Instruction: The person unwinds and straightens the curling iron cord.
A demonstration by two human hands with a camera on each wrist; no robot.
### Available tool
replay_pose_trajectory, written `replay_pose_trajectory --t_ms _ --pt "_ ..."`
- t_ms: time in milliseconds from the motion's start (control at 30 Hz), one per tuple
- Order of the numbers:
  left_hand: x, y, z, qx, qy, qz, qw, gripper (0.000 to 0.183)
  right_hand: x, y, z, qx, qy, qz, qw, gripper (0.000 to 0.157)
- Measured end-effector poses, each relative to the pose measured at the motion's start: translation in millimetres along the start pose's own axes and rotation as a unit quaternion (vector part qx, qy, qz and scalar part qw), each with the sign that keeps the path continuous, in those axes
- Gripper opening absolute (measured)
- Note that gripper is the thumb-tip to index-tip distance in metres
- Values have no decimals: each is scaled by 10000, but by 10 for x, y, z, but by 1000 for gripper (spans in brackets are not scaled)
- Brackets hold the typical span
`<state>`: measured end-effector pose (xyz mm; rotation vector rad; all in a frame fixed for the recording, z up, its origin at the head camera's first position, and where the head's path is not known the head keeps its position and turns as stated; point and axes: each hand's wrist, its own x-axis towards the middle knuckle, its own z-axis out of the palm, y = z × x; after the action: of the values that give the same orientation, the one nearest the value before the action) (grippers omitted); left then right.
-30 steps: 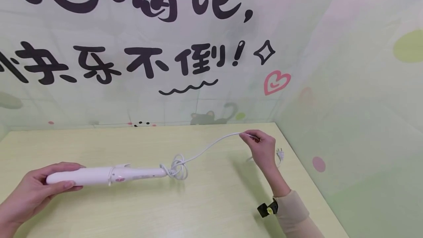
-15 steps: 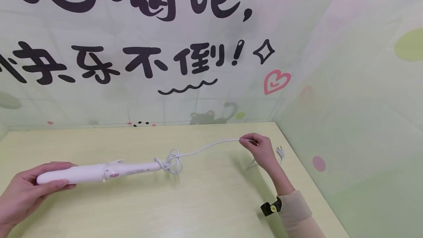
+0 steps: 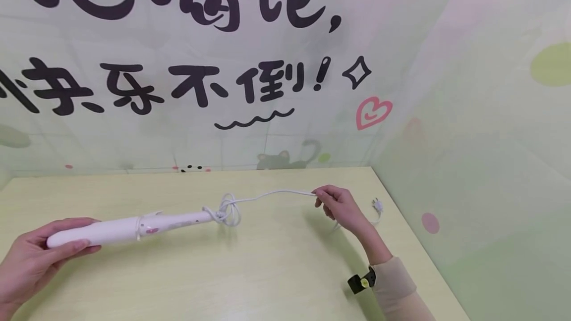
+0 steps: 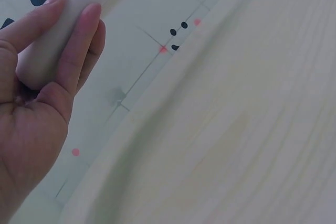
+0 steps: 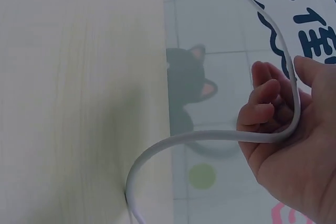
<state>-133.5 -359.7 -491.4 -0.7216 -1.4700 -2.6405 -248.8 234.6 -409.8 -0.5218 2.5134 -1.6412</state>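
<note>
My left hand (image 3: 40, 256) grips the thick rounded end of a white curling iron (image 3: 116, 231), thumb on the near side. The iron is held over the table, its slim handle with a pink button pointing right. From the handle's end runs a white power cord (image 3: 276, 191), partly bunched in a loose coil of loops. Between thumb and fingers my right hand (image 3: 339, 207) pinches the cord right of the coil. The right wrist view shows the cord (image 5: 210, 135) crossing the palm and bending down to the table. The iron's blunt end (image 4: 42, 64) sits inside the left fingers.
A two-pin plug (image 3: 377, 205) lies near the right edge of the pale wooden table (image 3: 223, 276). A printed wall (image 3: 214, 137) stands behind the table, another wall (image 3: 504, 162) along its right side. A black strap device (image 3: 360, 282) is on the right wrist.
The right hand has moved slightly left and down, bringing the cord lower and flatter. The curling iron has shifted a little left, its handle end tilting up with the coil.
</note>
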Motion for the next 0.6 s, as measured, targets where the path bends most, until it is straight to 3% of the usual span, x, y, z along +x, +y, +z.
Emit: replay_pose_trajectory --t_ms 300,600 --pt "-12 24 4 135 81 -43 9999 53 50 -192 87 -401 688 -905 9927 33" --pt "7 15 18 307 5 -175 9994 50 79 -432 280 -214 68 -1485 9887 37"
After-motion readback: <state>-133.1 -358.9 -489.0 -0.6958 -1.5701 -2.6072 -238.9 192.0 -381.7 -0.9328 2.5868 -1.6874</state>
